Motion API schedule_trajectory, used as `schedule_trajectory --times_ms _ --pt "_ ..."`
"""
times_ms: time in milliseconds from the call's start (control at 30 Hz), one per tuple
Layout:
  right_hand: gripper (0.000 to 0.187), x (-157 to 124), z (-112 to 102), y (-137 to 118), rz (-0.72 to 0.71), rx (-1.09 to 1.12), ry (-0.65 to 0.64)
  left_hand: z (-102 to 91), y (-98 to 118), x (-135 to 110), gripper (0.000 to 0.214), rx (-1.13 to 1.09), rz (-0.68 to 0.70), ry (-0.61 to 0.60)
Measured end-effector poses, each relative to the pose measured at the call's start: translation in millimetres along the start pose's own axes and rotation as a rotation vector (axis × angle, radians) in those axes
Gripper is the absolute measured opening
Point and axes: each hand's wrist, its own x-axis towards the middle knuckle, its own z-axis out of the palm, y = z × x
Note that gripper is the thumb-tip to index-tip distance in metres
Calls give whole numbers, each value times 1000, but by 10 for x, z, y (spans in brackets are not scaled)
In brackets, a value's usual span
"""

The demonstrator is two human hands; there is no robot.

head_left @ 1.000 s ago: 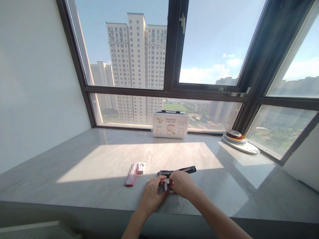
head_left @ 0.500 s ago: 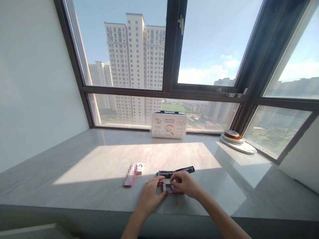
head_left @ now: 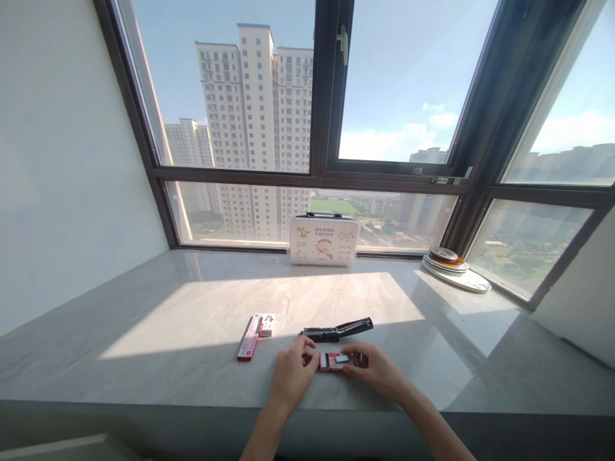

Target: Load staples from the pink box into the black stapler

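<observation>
A small red-and-white box, which looks like a staple box, lies between my hands near the counter's front. On its top rests a small silvery strip, seemingly staples. My left hand has thumb and fingertips closed on the box's left end. At the right end, my right hand grips the box between thumb and fingers. Just beyond my hands is a black stapler, its top arm swung open to the right.
Left of my hands lie a long red-and-white box and a small white box. By the window stands a white carry case. Stacked plates occupy the right corner of the marble counter.
My right hand has shifted from over the box to its right end. The box showed an open inside before; now its top looks covered, with the silvery strip on it.
</observation>
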Motion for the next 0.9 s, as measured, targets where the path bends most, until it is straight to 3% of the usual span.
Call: schedule_trajectory --times_ms 167,267,333,400,533,667,900 --pt "42 33 -1 -107 24 -24 -7 85 2 36 10 -37 -14 -21" --pt "42 60 -38 -182 15 -64 -7 -16 -103 135 18 22 -26 123" --pt "34 99 -39 -239 -7 -104 -18 -102 -167 241 37 117 -23 187" --pt "27 158 -21 -299 -29 -144 -32 -163 -200 345 46 186 -16 117" --pt "27 324 15 -417 -88 -202 17 -157 -193 427 30 204 -2 -33" --pt "32 507 16 -485 -134 -199 88 -78 -175 346 33 201 -9 -44" --pt "29 632 101 -516 -163 -195 -43 -65 -158 271 29 176 9 -43"
